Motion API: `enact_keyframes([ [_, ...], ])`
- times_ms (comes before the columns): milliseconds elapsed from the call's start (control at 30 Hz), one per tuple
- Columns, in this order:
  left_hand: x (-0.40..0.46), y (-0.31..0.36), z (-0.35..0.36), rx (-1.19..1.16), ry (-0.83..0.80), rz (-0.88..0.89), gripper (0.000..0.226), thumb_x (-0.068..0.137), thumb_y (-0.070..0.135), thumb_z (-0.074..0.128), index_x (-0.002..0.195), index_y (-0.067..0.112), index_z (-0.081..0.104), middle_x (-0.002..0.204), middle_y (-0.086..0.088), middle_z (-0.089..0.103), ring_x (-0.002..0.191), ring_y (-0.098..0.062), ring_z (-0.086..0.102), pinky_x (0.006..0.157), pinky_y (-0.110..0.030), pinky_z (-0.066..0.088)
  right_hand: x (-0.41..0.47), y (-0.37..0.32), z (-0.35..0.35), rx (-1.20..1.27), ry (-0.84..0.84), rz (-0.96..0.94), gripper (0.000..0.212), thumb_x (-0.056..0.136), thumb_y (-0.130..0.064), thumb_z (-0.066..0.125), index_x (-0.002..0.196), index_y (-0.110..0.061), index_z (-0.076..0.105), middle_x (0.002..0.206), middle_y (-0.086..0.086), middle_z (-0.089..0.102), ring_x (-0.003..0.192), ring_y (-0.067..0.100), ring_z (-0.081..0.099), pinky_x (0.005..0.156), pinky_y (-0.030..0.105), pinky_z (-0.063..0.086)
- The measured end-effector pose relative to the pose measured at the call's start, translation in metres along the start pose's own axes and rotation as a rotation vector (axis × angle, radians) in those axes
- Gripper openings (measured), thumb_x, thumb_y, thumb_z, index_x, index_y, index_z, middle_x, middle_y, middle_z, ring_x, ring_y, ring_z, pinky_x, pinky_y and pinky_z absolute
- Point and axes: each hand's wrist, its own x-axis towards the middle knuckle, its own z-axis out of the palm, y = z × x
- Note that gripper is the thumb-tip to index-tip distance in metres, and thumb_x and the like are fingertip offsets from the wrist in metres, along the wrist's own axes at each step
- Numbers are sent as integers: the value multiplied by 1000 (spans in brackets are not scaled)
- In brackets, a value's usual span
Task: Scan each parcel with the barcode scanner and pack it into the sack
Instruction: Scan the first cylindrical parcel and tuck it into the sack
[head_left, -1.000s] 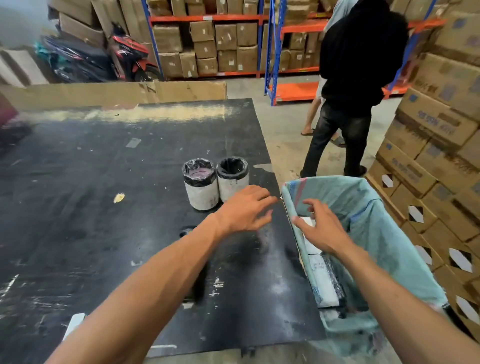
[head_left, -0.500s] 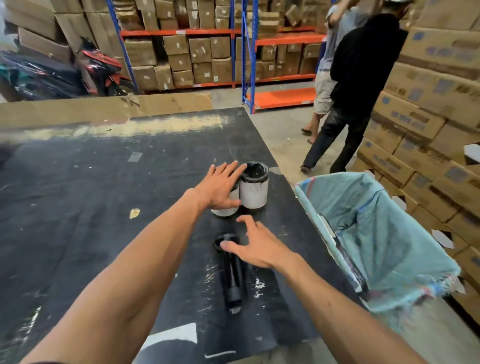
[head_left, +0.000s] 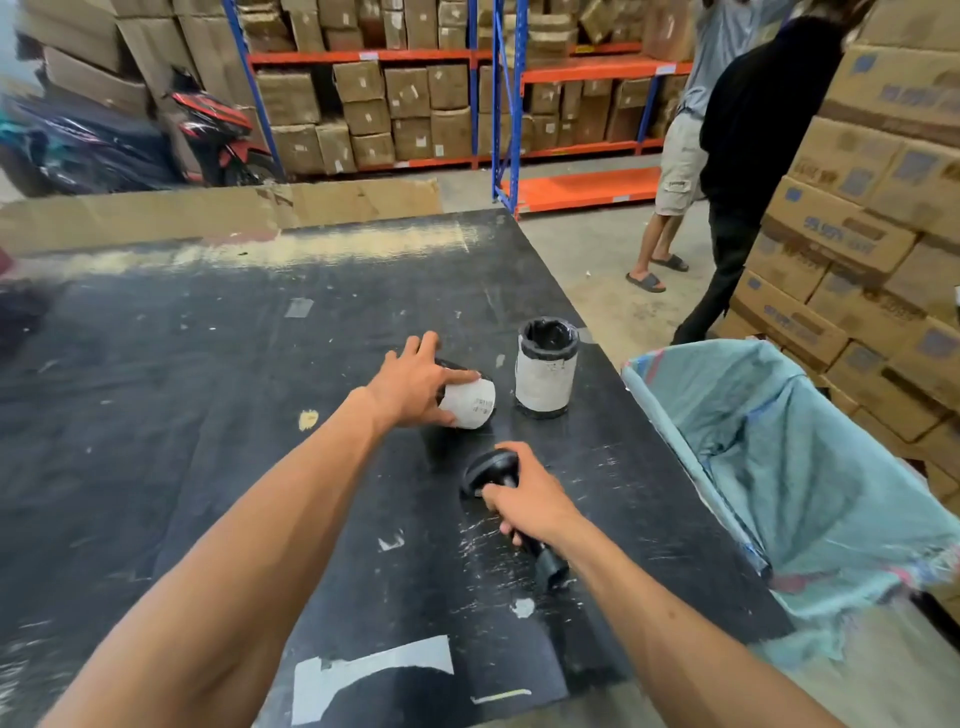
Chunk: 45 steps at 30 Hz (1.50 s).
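Two round parcels wrapped in black plastic with white labels are on the black table (head_left: 208, 389). My left hand (head_left: 415, 384) grips the nearer parcel (head_left: 470, 405), tilted over so its barcode label faces me. The second parcel (head_left: 545, 369) stands upright just to its right. My right hand (head_left: 530, 499) holds the black barcode scanner (head_left: 491, 467) by its handle, head pointing toward the tilted parcel, a short way in front of it. The pale blue-green sack (head_left: 779, 467) hangs open at the table's right edge.
Stacked cardboard boxes (head_left: 872, 234) rise close behind the sack on the right. Two people (head_left: 737, 130) stand on the floor beyond the table's far right corner. Shelving with boxes (head_left: 415, 104) and a motorbike (head_left: 208, 135) are at the back.
My left hand closed on the nearer parcel and tipped it over, label toward me. My right hand moved from the sack to the scanner and picked it up.
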Motion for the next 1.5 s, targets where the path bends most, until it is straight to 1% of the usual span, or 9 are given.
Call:
enact_keyframes([
  [67, -12, -2, 10, -64, 46, -40, 71, 83, 64, 65, 147, 54, 38, 131, -9, 38, 123, -32, 36, 97, -46, 41, -1, -4, -2, 119, 19, -31, 54, 92, -12, 63, 138, -33, 45, 91, 7, 71, 55, 20, 60, 51, 32, 53],
  [233, -40, -4, 38, -365, 193, -210, 67, 77, 73, 63, 139, 50, 52, 120, -7, 44, 113, -29, 39, 96, -44, 43, -3, -23, -15, 301, 75, -173, 50, 94, -14, 65, 138, -30, 46, 91, 9, 70, 56, 22, 59, 52, 34, 53],
  [300, -49, -6, 44, -485, 234, -247, 73, 70, 78, 56, 136, 48, 57, 121, -7, 47, 113, -28, 40, 97, -45, 44, -3, -33, -21, 350, 82, -205, 48, 98, -21, 69, 140, -27, 46, 89, 8, 68, 56, 22, 59, 53, 34, 54],
  [400, -60, -10, 46, -571, 267, -284, 64, 76, 67, 71, 136, 47, 58, 122, -4, 47, 115, -25, 40, 100, -44, 42, -4, -48, -25, 341, 95, -239, 49, 99, -40, 72, 139, -29, 46, 88, 8, 68, 55, 21, 60, 52, 34, 54],
  [500, -68, -15, 46, -628, 292, -300, 63, 78, 62, 74, 136, 46, 58, 122, -4, 46, 119, -25, 38, 104, -45, 39, -7, -59, -26, 239, 146, -281, 47, 95, -55, 69, 134, -37, 48, 88, 5, 71, 56, 17, 61, 52, 33, 53],
  [700, -76, -23, 40, -641, 317, -309, 64, 78, 65, 72, 137, 46, 57, 118, -1, 46, 119, -23, 38, 104, -45, 41, -16, -75, -24, 176, 178, -322, 40, 98, -52, 67, 131, -36, 50, 87, 9, 72, 53, 17, 59, 48, 31, 53],
  [967, -79, -21, 30, -650, 366, -318, 62, 78, 66, 72, 136, 49, 57, 116, 1, 45, 119, -21, 39, 102, -44, 42, -27, -86, -26, 147, 204, -361, 45, 96, -55, 68, 134, -39, 50, 93, 7, 78, 54, 16, 62, 50, 31, 56],
  [1133, -79, -20, 24, -694, 407, -347, 62, 77, 67, 71, 135, 50, 57, 112, 2, 43, 117, -22, 38, 103, -45, 41, -32, -89, -29, 130, 222, -385, 43, 97, -54, 67, 134, -37, 52, 89, 7, 78, 54, 17, 62, 51, 33, 57],
  [1500, -82, -19, 17, -693, 378, -336, 64, 79, 68, 70, 138, 49, 54, 113, 3, 43, 118, -19, 36, 102, -44, 42, -38, -90, -29, 110, 225, -396, 40, 98, -54, 66, 131, -38, 51, 88, 11, 74, 54, 18, 61, 49, 31, 54],
])
